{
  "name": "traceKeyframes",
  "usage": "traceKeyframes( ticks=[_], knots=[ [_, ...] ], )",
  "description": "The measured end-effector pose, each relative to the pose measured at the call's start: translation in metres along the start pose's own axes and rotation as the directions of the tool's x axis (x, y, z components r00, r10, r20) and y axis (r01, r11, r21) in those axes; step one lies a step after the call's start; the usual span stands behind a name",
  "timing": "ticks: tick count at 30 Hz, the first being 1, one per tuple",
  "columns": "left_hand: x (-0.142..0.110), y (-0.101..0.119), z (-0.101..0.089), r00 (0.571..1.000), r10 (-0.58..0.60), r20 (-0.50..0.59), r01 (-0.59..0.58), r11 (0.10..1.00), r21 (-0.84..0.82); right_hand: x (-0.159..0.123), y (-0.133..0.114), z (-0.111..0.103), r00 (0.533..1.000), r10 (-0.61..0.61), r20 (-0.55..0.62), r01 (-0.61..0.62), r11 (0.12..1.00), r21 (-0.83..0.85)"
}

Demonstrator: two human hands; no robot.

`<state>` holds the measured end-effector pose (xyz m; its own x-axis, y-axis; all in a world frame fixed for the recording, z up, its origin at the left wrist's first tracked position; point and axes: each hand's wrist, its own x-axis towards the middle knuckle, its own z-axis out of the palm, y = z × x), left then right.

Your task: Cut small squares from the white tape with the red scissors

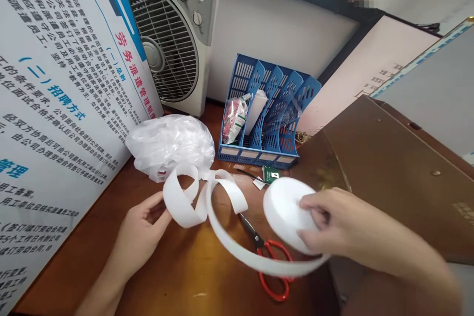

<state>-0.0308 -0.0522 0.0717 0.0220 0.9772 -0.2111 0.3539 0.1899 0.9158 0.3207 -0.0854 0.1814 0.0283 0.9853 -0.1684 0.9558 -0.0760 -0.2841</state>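
Observation:
A wide white strip [244,253] runs in loose curls from a flat white roll [287,210] across to the left. My left hand [138,234] pinches a curled part of the strip between thumb and fingers. Near the middle of the roll, my right hand [335,222] grips it, with the roll tilted above the table. Scissors with red handles [276,281] lie on the table beneath the strip, which crosses in front of them. Slight motion blur covers the roll and right hand.
A crumpled clear plastic bag [174,143] lies at the back left, before a box fan [166,34]. Behind the roll stands a blue file rack [255,155] holding packets. A printed board [66,84] borders the left; a brown panel [392,168] is at right.

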Motion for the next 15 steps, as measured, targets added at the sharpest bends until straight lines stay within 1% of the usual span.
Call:
traceKeyframes(
  ticks=[1, 2, 3, 4, 5, 6, 7, 8, 9, 10, 11, 12, 15],
  knots=[
    [-0.003, 0.0, -0.002, 0.999, 0.015, -0.044, -0.015, 1.0, -0.015, 0.008, -0.003, 0.001, 0.99, 0.123, 0.063, -0.112, 0.981, -0.16],
    [-0.005, -0.001, -0.005, 0.996, 0.038, -0.079, -0.04, 0.999, -0.024, 0.016, -0.007, 0.002, 0.971, 0.23, 0.064, -0.203, 0.937, -0.283],
    [-0.007, -0.001, -0.007, 0.993, 0.068, -0.098, -0.071, 0.997, -0.027, 0.025, -0.01, 0.004, 0.951, 0.31, 0.013, -0.284, 0.885, -0.368],
    [-0.009, -0.002, -0.008, 0.99, 0.102, -0.093, -0.105, 0.994, -0.024, 0.032, -0.014, 0.006, 0.929, 0.357, -0.094, -0.364, 0.846, -0.389],
    [-0.01, -0.002, -0.01, 0.989, 0.132, -0.064, -0.133, 0.991, -0.017, 0.039, -0.017, 0.009, 0.909, 0.365, -0.202, -0.415, 0.84, -0.349],
    [-0.01, -0.003, -0.01, 0.988, 0.154, -0.018, -0.154, 0.988, -0.007, 0.044, -0.019, 0.012, 0.876, 0.347, -0.334, -0.438, 0.864, -0.25],
    [-0.01, -0.003, -0.01, 0.985, 0.166, 0.036, -0.166, 0.986, 0.003, 0.048, -0.022, 0.016, 0.827, 0.317, -0.465, -0.404, 0.909, -0.099],
    [-0.01, -0.003, -0.009, 0.981, 0.171, 0.092, -0.173, 0.985, 0.013, 0.051, -0.023, 0.019, 0.767, 0.286, -0.574, -0.307, 0.95, 0.062],
    [-0.009, -0.003, -0.008, 0.976, 0.169, 0.14, -0.173, 0.985, 0.018, 0.053, -0.025, 0.021, 0.714, 0.257, -0.651, -0.173, 0.966, 0.192],
    [-0.008, -0.002, -0.006, 0.971, 0.163, 0.173, -0.169, 0.985, 0.018, 0.054, -0.026, 0.024, 0.683, 0.231, -0.693, -0.05, 0.961, 0.272],
    [-0.007, -0.002, -0.004, 0.969, 0.154, 0.193, -0.16, 0.987, 0.013, 0.054, -0.026, 0.025, 0.677, 0.207, -0.706, 0.032, 0.95, 0.31],
    [-0.007, -0.001, -0.002, 0.969, 0.145, 0.2, -0.149, 0.989, 0.003, 0.054, -0.026, 0.027, 0.687, 0.19, -0.701, 0.063, 0.946, 0.319],
    [-0.005, -0.002, 0.001, 0.981, 0.106, 0.164, -0.101, 0.994, -0.036, 0.054, -0.025, 0.029, 0.703, 0.185, -0.687, 0.034, 0.956, 0.292]
  ],
)
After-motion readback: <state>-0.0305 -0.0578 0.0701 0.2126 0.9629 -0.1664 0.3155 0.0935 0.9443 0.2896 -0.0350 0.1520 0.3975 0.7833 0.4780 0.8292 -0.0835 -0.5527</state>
